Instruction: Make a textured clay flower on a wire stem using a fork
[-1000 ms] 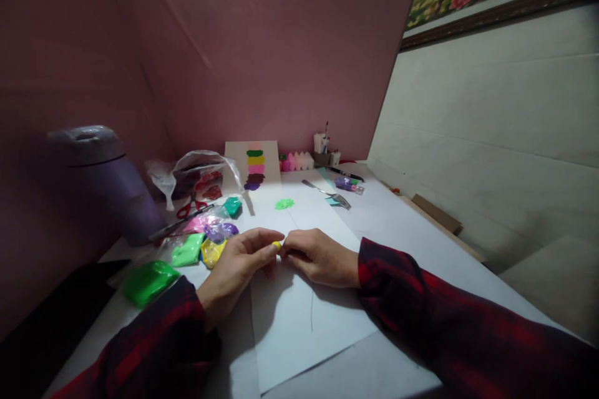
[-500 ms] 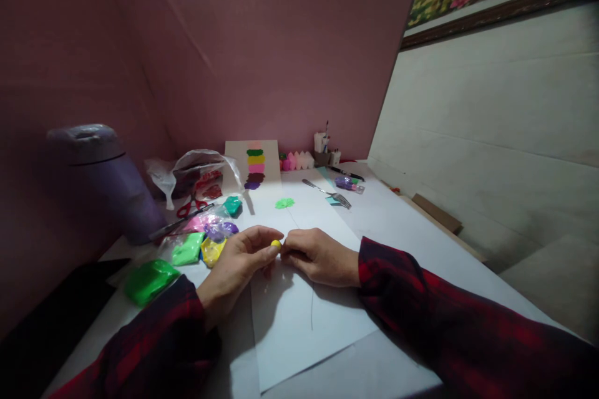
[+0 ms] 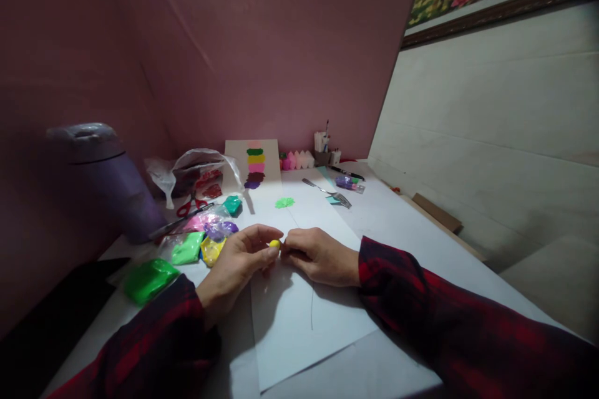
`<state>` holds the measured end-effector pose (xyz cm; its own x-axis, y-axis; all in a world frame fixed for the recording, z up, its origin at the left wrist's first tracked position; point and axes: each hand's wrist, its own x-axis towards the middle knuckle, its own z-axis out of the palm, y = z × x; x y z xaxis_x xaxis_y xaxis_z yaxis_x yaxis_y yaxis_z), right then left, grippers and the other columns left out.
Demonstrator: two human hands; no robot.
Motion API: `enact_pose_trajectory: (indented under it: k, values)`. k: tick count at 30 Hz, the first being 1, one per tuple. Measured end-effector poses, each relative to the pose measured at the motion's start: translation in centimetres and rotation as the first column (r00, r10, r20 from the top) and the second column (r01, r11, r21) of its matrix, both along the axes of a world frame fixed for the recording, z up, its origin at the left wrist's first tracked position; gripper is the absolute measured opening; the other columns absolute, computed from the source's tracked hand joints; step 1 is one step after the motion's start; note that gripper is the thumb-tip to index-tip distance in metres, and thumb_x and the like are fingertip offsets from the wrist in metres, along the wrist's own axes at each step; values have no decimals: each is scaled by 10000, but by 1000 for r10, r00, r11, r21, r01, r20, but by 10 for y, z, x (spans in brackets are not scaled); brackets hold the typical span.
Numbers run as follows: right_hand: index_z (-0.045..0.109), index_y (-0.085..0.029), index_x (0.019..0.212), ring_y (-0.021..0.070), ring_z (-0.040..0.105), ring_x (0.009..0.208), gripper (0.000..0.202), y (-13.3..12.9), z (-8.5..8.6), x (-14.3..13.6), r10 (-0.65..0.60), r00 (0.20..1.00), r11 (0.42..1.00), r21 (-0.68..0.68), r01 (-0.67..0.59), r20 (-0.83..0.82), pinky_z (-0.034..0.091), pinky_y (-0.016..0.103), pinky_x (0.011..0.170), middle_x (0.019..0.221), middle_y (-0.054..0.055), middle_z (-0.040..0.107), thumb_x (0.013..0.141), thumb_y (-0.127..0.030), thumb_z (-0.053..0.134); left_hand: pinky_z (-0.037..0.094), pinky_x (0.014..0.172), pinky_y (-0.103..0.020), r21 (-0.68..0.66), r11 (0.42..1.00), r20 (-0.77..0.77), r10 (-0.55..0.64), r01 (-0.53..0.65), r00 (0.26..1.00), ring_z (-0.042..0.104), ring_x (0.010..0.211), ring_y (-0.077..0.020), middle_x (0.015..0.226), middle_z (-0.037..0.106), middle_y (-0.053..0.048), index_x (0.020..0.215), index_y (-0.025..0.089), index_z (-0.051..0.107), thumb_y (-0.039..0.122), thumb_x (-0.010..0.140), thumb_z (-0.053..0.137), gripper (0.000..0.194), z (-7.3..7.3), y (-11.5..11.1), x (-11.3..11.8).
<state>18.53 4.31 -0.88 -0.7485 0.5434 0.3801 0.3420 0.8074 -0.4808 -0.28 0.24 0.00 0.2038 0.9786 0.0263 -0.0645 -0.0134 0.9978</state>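
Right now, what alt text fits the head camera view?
A left hand holds a small yellow ball close to the right hand, over white paper; beyond lies a bright green piece, and colourful packets sit to the left.

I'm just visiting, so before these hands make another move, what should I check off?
1. Yellow ball secure: ok, between the left hand's thumb and finger.
2. Right hand free: cannot tell; its curled fingers hide whatever they may hold.
3. Paper under the work: ok, it lies beneath both hands.
4. Green piece clear of the hands: ok, it lies beyond them.
5. Fork out of the way: ok, past the right hand.
6. Yellow packet sealed: cannot tell; partly hidden.
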Motion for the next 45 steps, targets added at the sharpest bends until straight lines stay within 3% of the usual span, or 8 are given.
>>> enact_pose_trajectory:
  k: [3, 9, 14, 18, 25, 35, 41, 45]
  values:
    - [651, -148, 821, 142, 584, 728, 100, 0, 0, 0, -3, 1000, 1000, 14, 3, 3, 452, 248, 697, 801, 31, 645, 845, -66, 600, 404, 500, -214, 16, 1000, 8, 14, -14, 1000, 482, 543, -88, 663, 570, 32, 830, 162, 599, 391, 598, 869, 423, 1, 0, 1]
    - [656, -142, 815, 134, 581, 711, 131, 0, -1, 0, 6, 1000, 1000, 8, -6, -1, 454, 244, 692, 789, 26, 636, 830, -30, 589, 342, 476, -214, 20, 1000, -38, -1, 1, 999, 452, 516, -88, 621, 549, 3, 788, 141, 625, 577, 822, 634, 437, 3, -4, 3]
    - [651, -141, 818, 142, 596, 734, 117, 1, -2, 0, 10, 1000, 1000, 20, -10, 0, 461, 247, 705, 802, 33, 649, 838, -43, 590, 382, 530, -214, 3, 1000, -10, 1, -1, 1000, 500, 552, -83, 720, 617, -11, 956, 135, 667, 439, 739, 765, 387, 0, -2, 0]
    - [658, -139, 833, 145, 599, 739, 100, 1, -1, 0, 2, 1000, 1000, 19, -3, 3, 462, 249, 705, 816, 42, 656, 837, -54, 606, 418, 518, -217, 11, 1000, 35, 4, -4, 999, 503, 572, -90, 719, 592, 18, 878, 156, 617, 358, 602, 875, 428, -1, -1, 0]
    - [652, -146, 814, 139, 594, 731, 133, 1, -1, -1, 2, 1000, 1000, 14, -3, 9, 458, 244, 702, 805, 35, 652, 832, -31, 588, 374, 506, -214, 37, 999, -38, -3, 4, 999, 472, 543, -86, 662, 568, -3, 782, 142, 609, 541, 848, 623, 404, 4, -6, 2]
    - [647, -146, 809, 141, 589, 724, 100, 0, 0, 0, -1, 1000, 1000, 13, 1, 3, 456, 250, 698, 796, 30, 646, 841, -59, 609, 423, 505, -223, 23, 999, 27, 22, -23, 999, 496, 554, -91, 697, 575, 28, 849, 166, 606, 374, 590, 874, 426, 2, -1, 1]
    - [650, -143, 811, 141, 596, 736, 114, 1, -1, 0, 4, 1000, 1000, 10, -4, 5, 458, 246, 707, 802, 33, 646, 841, -48, 595, 373, 503, -211, 35, 999, -27, 4, -4, 1000, 473, 534, -83, 645, 556, 9, 794, 148, 613, 544, 833, 641, 399, 5, -5, 2]
    - [645, -142, 809, 148, 599, 745, 122, 1, -2, 0, 9, 1000, 999, 31, -9, 7, 465, 251, 714, 795, 35, 647, 837, -40, 584, 397, 542, -224, 14, 1000, -9, -4, 4, 1000, 508, 563, -94, 700, 611, -9, 951, 137, 669, 435, 758, 748, 363, 3, -4, 0]
